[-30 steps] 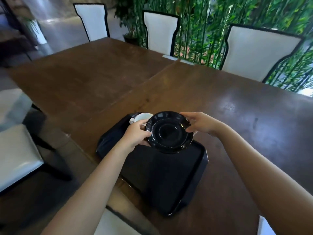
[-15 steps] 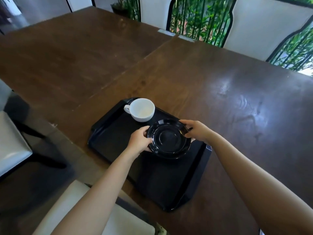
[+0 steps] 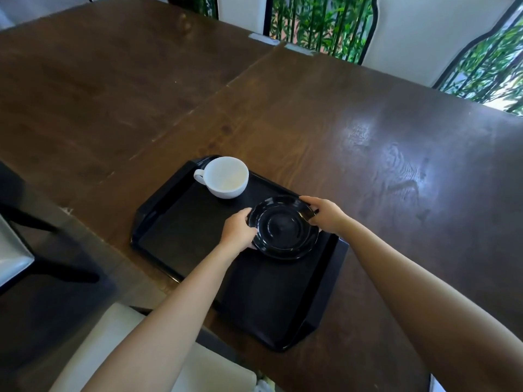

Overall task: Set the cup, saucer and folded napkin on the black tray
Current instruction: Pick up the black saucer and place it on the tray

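Note:
A black tray lies on the dark wooden table near its front edge. An empty white cup stands upright in the tray's far left corner, handle to the left. A black saucer is over the tray's far right part, low against its surface; whether it rests there I cannot tell. My left hand grips the saucer's left rim and my right hand grips its right rim. No napkin is in sight.
The brown table stretches far and to both sides. White chairs with black frames line the far edge before green bamboo. A cream seat cushion is below the table's near edge, and another chair is at the left.
Both hands have lowered the saucer from above the tray down to its far right part. The view has tilted down, so the cup shows fully.

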Action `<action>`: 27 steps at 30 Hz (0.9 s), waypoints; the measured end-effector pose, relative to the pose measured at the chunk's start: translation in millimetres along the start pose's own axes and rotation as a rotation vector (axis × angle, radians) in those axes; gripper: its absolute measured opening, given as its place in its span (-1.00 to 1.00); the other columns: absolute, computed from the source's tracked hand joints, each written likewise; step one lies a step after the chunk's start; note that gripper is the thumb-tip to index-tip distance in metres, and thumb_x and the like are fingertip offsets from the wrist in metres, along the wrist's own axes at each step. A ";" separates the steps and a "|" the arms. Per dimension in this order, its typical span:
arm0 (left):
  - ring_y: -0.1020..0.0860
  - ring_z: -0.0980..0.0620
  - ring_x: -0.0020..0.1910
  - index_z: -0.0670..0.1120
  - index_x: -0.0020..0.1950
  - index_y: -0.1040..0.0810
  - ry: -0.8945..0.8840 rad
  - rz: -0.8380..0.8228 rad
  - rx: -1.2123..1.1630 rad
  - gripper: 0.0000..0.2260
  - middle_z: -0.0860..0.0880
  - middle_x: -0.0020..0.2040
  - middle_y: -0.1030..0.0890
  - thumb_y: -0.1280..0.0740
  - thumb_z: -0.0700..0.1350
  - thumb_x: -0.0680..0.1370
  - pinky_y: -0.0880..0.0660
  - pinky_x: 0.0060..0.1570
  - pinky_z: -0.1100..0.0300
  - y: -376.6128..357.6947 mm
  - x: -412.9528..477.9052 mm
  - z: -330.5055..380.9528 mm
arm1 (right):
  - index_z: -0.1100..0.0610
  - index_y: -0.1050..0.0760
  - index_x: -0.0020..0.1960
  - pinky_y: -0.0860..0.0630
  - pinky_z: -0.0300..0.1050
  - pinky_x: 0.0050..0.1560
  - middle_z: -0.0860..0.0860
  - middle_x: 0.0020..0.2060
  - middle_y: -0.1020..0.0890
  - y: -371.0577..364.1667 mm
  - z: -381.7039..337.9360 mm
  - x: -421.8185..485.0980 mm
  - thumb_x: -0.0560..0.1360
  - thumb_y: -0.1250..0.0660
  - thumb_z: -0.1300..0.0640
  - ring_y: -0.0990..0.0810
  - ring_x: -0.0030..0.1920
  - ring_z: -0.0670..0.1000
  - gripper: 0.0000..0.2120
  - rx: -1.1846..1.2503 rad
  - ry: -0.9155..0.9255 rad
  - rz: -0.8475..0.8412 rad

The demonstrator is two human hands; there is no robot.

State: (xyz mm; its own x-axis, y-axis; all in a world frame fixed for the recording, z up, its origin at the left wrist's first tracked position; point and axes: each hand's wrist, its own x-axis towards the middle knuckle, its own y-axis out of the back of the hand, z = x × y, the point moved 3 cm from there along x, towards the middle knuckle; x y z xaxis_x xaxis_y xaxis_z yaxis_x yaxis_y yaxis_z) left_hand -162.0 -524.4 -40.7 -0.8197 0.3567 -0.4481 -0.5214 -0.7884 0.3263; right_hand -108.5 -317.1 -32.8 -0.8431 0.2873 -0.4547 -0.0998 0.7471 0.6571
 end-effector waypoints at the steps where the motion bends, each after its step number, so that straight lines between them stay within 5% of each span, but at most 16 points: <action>1: -0.60 0.01 -0.21 -0.05 0.18 -0.52 -0.007 -0.004 0.020 -0.66 0.08 -0.13 -0.51 -0.25 -0.37 0.48 -0.64 -0.40 0.10 0.2 0.4 -0.2 | -0.02 -0.30 0.43 -0.55 -0.10 -0.20 0.07 0.10 -0.58 0.1 0.2 0.2 0.42 -0.16 0.45 -0.56 -0.19 0.06 -0.34 -0.001 -0.004 -0.007; 7: -0.65 -0.16 -0.16 -0.08 0.03 -0.52 0.048 -0.078 0.161 -0.77 -0.13 -0.01 -0.60 -0.27 -0.32 0.45 -0.65 -0.18 -0.07 1.8 7.4 6.7 | 0.01 -0.21 0.48 -0.51 -0.17 -0.17 0.15 0.33 -0.46 2.6 -3.0 1.2 0.47 -0.17 0.41 -0.54 -0.04 0.07 -0.37 -0.059 -0.021 -0.053; 14: -0.67 -0.08 -0.29 -0.11 0.47 -0.22 0.094 -0.080 0.423 -0.46 -0.14 0.34 -0.42 -0.27 -0.25 0.50 -0.64 -0.14 0.09 12.1 7.5 17.9 | 0.04 -0.15 0.50 -0.58 0.06 0.07 0.15 0.27 -0.50 4.9 -8.7 -7.1 0.46 -0.23 0.41 -0.62 -0.02 0.21 -0.32 -0.091 -0.041 -0.103; 21: -0.51 -0.11 0.20 -0.11 0.43 -0.31 -0.128 -0.131 0.745 -0.52 -0.15 0.31 -0.48 -0.28 -0.24 0.51 -0.51 0.10 0.07 10.1 -5.8 53.6 | 0.08 -0.15 0.50 -0.51 0.06 0.17 0.20 0.24 -0.53 23.7 -11.2 -28.6 0.48 -0.28 0.34 -0.53 0.00 0.12 -0.36 -0.153 -0.053 -0.191; 27: -0.52 -0.10 0.18 -0.10 0.42 -0.33 -0.214 -0.264 0.794 -0.53 -0.11 0.34 -0.45 -0.31 -0.12 0.52 -0.48 0.06 0.10 -12.4 -22.2 97.5 | -0.03 -0.17 0.49 -0.53 0.00 0.18 0.00 0.40 -0.39 58.9 -5.9 -63.6 0.48 -0.33 0.23 -0.42 0.32 0.11 -0.35 -0.146 -0.075 -0.234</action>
State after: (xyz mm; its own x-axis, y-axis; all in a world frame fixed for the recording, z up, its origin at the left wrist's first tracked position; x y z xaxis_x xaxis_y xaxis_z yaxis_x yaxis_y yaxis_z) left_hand -160.4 -473.6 46.3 -0.6340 0.6287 -0.4504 -0.6465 -0.1112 0.7548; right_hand -63.9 -295.0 38.4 -0.7475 0.1648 -0.6435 -0.3664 0.7058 0.6063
